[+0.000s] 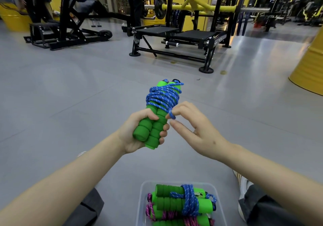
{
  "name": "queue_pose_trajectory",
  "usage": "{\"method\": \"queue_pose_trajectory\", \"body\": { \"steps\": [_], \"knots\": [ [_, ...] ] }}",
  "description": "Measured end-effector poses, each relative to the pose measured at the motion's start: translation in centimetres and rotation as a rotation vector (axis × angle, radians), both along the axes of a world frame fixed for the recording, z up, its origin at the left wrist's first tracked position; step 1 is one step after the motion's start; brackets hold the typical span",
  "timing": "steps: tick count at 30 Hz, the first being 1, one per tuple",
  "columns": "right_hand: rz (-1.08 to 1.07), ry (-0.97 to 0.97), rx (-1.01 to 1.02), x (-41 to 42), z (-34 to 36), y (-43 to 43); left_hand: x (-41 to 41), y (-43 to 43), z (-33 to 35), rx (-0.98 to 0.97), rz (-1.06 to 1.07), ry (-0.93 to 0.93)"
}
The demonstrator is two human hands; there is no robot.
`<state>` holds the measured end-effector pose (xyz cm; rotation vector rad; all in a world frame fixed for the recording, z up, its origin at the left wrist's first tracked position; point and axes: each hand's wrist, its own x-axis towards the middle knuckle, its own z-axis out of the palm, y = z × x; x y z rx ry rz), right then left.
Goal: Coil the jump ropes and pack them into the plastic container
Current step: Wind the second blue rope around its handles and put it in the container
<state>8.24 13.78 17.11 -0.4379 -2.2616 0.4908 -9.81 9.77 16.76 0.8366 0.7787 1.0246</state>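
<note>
L hand point(134, 133) grips a pair of green foam handles point(153, 131) side by side, fingers curled round the front, thumb over the top, butt ends sticking out below the palm. Handles point up and away from the body. A blue braided rope point(163, 96) is wound in many turns round the upper half of both handles, just above the L hand; the black caps at the handle tips show beyond the coil.

R hand point(197, 127) is just right of the L hand, not touching the handles. Its thumb and index finger pinch a small loop of rope point(172, 116) at the bottom of the coil, close to the L thumb; the other fingers are spread and loosely bent, holding nothing.

Below both hands, near the body and btwn the knees, a clear plastic container point(142, 206) sits on the grey floor point(61, 94). Inside, on top: a packed jump rope point(174, 203) w/ green handles lying crosswise and blue cord knotted round them. Under and left of it, a pink-purple rope point(150, 210) w/ more green handles, partly cut off by the frame edge.

Dark grey trouser legs point(87, 210) flank the container; a shoe point(243, 187) shows below the R forearm.

Far beyond the hands: a black gym machine point(174, 33) w/ flat platforms, a yellow padded bar point(201, 8) and a weight plate point(160, 6). Well right of the R hand, a yellow drum point(309, 68).
</note>
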Motion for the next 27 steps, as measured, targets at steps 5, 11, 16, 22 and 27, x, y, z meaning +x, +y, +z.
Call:
{"method": "queue_pose_trajectory", "body": {
  "steps": [5, 11, 16, 22, 27],
  "knots": [
    [-0.100, -0.075, 0.317, 0.4, 0.0, 1.6, 2.3, 0.0, 0.3, -0.052, 0.057, -0.049],
    [-0.185, -0.136, 0.507, 0.4, 0.3, 2.0, 3.1, -0.1, 0.6, -0.092, 0.087, -0.093],
    [-0.218, -0.164, 0.413, 0.4, 0.9, 1.5, 3.5, -0.3, 0.6, -0.128, 0.112, -0.196],
    [-0.219, -0.187, 0.304, 0.7, 0.6, 1.4, 3.6, -0.4, 0.2, -0.155, 0.127, -0.177],
    [-0.214, -0.209, -0.012, 0.9, 0.9, 1.0, 3.6, -0.5, -0.4, -0.179, 0.113, -0.176]
  ]
}}
